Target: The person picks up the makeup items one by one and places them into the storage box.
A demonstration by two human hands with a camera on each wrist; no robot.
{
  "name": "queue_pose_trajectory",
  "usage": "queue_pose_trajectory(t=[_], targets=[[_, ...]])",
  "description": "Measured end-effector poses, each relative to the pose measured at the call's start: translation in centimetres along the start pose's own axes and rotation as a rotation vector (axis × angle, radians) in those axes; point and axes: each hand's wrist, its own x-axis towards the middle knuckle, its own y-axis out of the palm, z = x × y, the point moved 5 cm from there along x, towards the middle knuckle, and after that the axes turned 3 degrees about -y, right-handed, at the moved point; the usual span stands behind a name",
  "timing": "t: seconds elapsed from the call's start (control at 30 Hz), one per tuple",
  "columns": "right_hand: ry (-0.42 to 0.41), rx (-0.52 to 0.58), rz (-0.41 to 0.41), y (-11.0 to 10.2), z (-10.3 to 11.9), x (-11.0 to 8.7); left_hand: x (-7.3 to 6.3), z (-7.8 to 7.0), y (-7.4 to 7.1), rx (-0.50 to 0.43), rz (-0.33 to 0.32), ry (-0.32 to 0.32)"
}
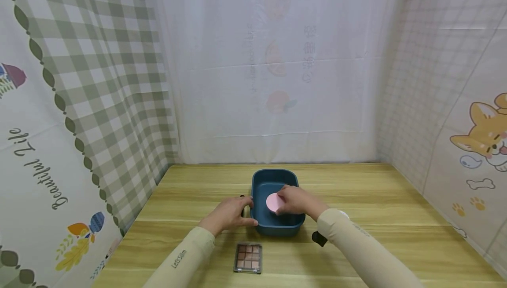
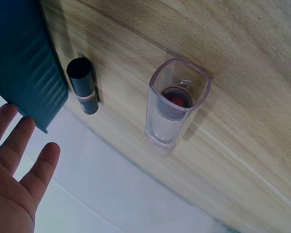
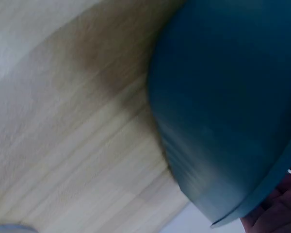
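My right hand [image 1: 295, 201] reaches into a dark blue rectangular bin [image 1: 275, 231] and pinches a flat, round pink disc [image 1: 273, 202] by its right side. The right wrist view shows the bin's outer wall [image 3: 223, 107] and part of that hand [image 3: 279, 208] past the rim. At the bin's left side is my left hand [image 1: 231, 214], its fingertips right at the rim. Seen from the left wrist, that hand [image 2: 19, 179] has its fingers spread. Beside the bin stands a black lipstick tube [image 2: 83, 85], mostly hidden behind the left hand in the head view.
An eyeshadow palette [image 1: 248, 257] lies in front of the bin. Right of the bin are a small black object [image 1: 318, 238] and a white rounded thing [image 1: 344, 214], partly covered by the right forearm. A clear plastic holder [image 2: 172, 111] with a dark item inside stands past the lipstick.
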Motion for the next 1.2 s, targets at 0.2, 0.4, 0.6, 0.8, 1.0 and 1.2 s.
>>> queue_pose_trajectory(t=[0.2, 0.4, 0.6, 0.8, 1.0, 1.2], targets=[[-0.001, -0.005, 0.032, 0.8, 0.8, 0.1, 0.1, 0.2, 0.1, -0.017, 0.016, -0.016], [-0.04, -0.007, 0.046, 1.2, 1.8, 0.2, 0.0, 0.1, 0.0, -0.016, 0.002, 0.015], [-0.105, -0.034, 0.041, 1.7, 2.5, 0.3, 0.1, 0.1, 0.1, 0.001, 0.0, 0.026], [-0.184, -0.064, 0.02, 2.0, 3.1, 0.3, 0.1, 0.1, 0.1, 0.002, 0.004, 0.019], [-0.214, -0.076, 0.013, 2.3, 3.3, 0.4, 0.0, 0.1, 0.1, 0.013, -0.002, 0.015], [-0.217, -0.097, 0.022, 2.8, 3.3, 0.5, -0.1, -0.2, 0.0, 0.015, -0.01, 0.019]])
